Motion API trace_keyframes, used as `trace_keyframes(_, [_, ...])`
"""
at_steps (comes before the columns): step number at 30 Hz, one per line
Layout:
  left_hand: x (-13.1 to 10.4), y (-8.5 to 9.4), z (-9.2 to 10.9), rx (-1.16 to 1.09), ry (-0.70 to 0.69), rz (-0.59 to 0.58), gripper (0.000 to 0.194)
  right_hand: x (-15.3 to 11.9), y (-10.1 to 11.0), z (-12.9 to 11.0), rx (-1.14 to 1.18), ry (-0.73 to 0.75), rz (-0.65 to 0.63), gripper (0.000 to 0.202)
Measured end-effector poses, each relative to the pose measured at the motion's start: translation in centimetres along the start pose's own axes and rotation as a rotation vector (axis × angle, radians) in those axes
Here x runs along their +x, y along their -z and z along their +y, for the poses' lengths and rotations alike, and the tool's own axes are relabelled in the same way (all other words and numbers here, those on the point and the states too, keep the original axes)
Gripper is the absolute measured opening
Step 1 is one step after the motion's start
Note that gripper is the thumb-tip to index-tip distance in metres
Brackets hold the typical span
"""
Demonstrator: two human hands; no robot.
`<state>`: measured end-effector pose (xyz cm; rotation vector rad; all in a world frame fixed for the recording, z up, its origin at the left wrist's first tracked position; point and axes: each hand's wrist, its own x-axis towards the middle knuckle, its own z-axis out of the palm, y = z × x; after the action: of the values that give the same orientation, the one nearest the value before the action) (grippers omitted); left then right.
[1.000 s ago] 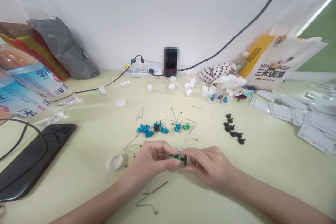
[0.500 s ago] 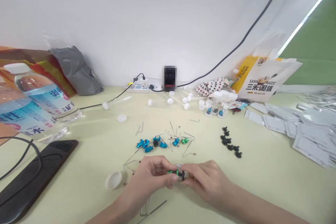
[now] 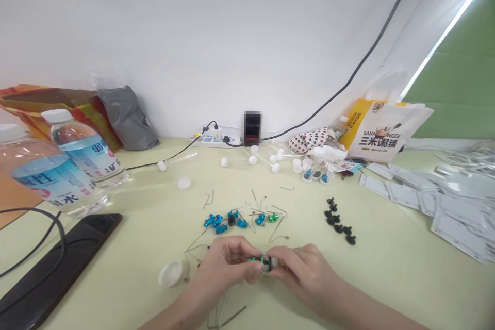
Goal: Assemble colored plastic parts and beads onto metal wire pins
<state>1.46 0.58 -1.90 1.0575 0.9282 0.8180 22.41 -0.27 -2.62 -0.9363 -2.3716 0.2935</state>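
My left hand [image 3: 224,270] is closed, thumb and fingers pinching a small green-and-black fitting [image 3: 256,259] low in the middle of the view. From the other side my right hand [image 3: 307,270] pinches the black end of the same piece, where something small and translucent also shows. The fingers hide much of both. Beyond the hands lie several blue metal fittings [image 3: 221,228], a black round part [image 3: 231,220] and another green fitting [image 3: 273,217]. Thin bent metal rods [image 3: 234,315] are scattered around them. A white round cap [image 3: 170,273] sits left of my left hand.
Several black knob-like pieces [image 3: 339,228] lie to the right. Clear tubes with white caps [image 3: 276,167] are at the back. Water bottles [image 3: 87,147] and a dark phone-like slab [image 3: 62,273] occupy the left; white cards [image 3: 456,221] and a paper bag [image 3: 390,131] the right.
The view has tilted up slightly, so the table's things appear lower. Both hands stay together on the fitting, and the translucent bit now shows more plainly around its black end.
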Motion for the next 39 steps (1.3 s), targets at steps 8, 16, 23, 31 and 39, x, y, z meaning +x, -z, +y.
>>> trace_keyframes(8, [-0.01, 0.05, -0.02, -0.004, -0.010, -0.016, 0.016, 0.12, 0.22, -0.08, 0.015, -0.015, -0.027, 0.013])
trace_keyframes(16, [-0.01, 0.03, -0.13, -0.006, 0.007, -0.016, 0.016, -0.02, 0.01, 0.10, -0.008, 0.010, -0.047, 0.015])
trace_keyframes(23, [-0.20, -0.14, 0.16, -0.004, 0.013, -0.009, 0.016, -0.05, 0.00, 0.11, 0.009, 0.007, -0.022, 0.016])
trace_keyframes(31, [-0.21, -0.23, 0.27, -0.010, 0.016, -0.009, 0.015, -0.01, 0.12, -0.01, 0.006, 0.025, -0.020, 0.014])
trace_keyframes(39, [-0.21, -0.16, 0.12, -0.019, 0.009, -0.013, 0.016, 0.04, 0.11, 0.03, 0.016, 0.013, -0.021, 0.018])
